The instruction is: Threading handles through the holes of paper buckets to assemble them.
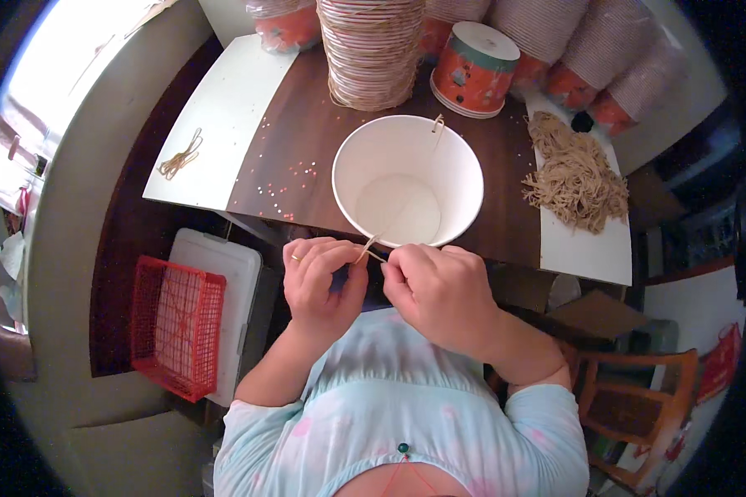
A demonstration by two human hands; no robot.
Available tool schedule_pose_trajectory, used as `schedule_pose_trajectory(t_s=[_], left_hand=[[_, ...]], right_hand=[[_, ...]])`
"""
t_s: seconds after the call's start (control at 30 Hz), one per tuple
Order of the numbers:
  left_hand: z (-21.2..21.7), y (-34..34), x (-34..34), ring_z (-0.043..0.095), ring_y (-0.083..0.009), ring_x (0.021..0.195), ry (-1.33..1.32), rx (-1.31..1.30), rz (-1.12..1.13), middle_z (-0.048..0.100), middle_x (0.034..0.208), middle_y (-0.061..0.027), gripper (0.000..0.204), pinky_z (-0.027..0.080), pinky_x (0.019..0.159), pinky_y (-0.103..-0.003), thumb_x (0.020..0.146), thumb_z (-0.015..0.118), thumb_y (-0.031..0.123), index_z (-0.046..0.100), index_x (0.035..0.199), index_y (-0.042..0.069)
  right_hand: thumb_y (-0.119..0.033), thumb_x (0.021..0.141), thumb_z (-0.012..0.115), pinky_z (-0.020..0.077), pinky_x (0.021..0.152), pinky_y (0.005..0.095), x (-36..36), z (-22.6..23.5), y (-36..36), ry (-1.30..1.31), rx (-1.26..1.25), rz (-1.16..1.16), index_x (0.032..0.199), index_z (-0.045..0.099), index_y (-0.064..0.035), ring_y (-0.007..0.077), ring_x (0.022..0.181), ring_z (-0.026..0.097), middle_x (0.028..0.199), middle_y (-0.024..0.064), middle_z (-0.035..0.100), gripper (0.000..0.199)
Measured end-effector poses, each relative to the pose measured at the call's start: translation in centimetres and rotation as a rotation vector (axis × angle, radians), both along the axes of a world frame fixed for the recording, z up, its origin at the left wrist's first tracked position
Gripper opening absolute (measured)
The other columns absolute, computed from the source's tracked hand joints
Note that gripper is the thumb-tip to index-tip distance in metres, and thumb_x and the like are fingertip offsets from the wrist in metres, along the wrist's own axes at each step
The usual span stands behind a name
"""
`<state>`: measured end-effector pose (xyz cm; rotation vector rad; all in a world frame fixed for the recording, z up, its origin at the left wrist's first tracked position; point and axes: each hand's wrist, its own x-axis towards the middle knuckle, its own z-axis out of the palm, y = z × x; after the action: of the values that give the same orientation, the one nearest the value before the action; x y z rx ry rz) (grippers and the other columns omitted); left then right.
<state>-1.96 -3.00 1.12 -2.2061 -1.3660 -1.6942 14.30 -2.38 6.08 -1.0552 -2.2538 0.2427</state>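
Fingertips closed, our L hand (319, 277) & R hand (439, 290) each pinch cord (371, 246) at the tub's (348, 178) near rim, where an uneven tug could slip it loose or tip the tub, b/c neither seems to brace it.

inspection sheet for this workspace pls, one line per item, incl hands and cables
Surface: dark brown tabletop, white at both ends
Things in hand: tan cord at the near rim of a white-lined bucket; cord loop at its far rim
Clutter: scattered small dots; tangled cord pile right, small cord bundle left; bucket stack behind
Hands: left hand and right hand both pinch the tan cord
Cables: nothing seen
Surroundings: red plastic basket left, wooden chair right
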Motion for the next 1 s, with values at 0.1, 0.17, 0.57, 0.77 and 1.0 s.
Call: schedule_pose_trajectory(t_s=[0.1,0.17,0.57,0.77,1.0], left_hand=[[-1.1,-0.4,0.2,0.061,-0.0162,0.071,-0.131,-0.104,-0.028,0.064,0.078,-0.0046,0.019,0.042,0.067,-0.029,0.071,0.068,-0.005,0.058,0.083,0.005],[-1.5,-0.6,0.5,0.061,-0.0116,0.075,-0.551,-0.434,-0.154,0.066,0.083,-0.0058,0.013,0.046,0.071,-0.025,0.077,0.065,-0.005,0.059,0.088,0.001],[-1.3,0.2,0.6,0.064,-0.016,0.087,-1.057,-0.747,-0.568,0.065,0.092,-0.0114,0.009,0.051,0.081,-0.026,0.082,0.062,-0.005,0.057,0.09,-0.003],[-1.5,0.4,0.4,0.064,-0.0152,0.087,-1.103,-0.784,-0.564,0.065,0.089,-0.0099,0.01,0.051,0.081,-0.027,0.082,0.062,-0.005,0.057,0.089,-0.003],[-1.6,0.8,-0.4,0.062,-0.0115,0.081,-1.065,-0.782,-0.492,0.065,0.087,-0.0072,0.008,0.049,0.076,-0.023,0.08,0.064,-0.004,0.059,0.086,-0.001]], right_hand=[[-0.009,0.075,0.064,0.0441,0.051,0.0365,0.0,-1.9,-0.2,0.028,0.018,-0.024,0.075,0.051,-0.0069,0.0264,0.053,0.056,0.062,0.0074,0.055,0.012],[-0.011,0.077,0.063,0.0447,0.052,0.037,0.1,-3.0,0.0,0.025,0.024,-0.036,0.077,0.051,-0.0072,0.0259,0.055,0.056,0.063,0.0068,0.055,0.013],[-0.003,0.07,0.066,0.0418,0.05,0.036,-0.2,-5.2,1.7,0.096,0.212,-0.249,0.075,0.057,-0.0058,0.0249,0.054,0.055,0.065,0.007,0.058,0.011],[-0.01,0.076,0.065,0.0452,0.05,0.0357,-0.8,-6.1,2.4,0.274,0.099,-0.227,0.075,0.057,-0.006,0.024,0.054,0.059,0.064,0.0086,0.059,0.009],[-0.013,0.088,0.06,0.0476,0.053,0.0222,-0.8,-5.8,2.9,0.936,-0.828,-0.101,0.089,0.065,-0.0009,0.0076,0.065,0.06,0.076,0.004,0.066,0.014]])
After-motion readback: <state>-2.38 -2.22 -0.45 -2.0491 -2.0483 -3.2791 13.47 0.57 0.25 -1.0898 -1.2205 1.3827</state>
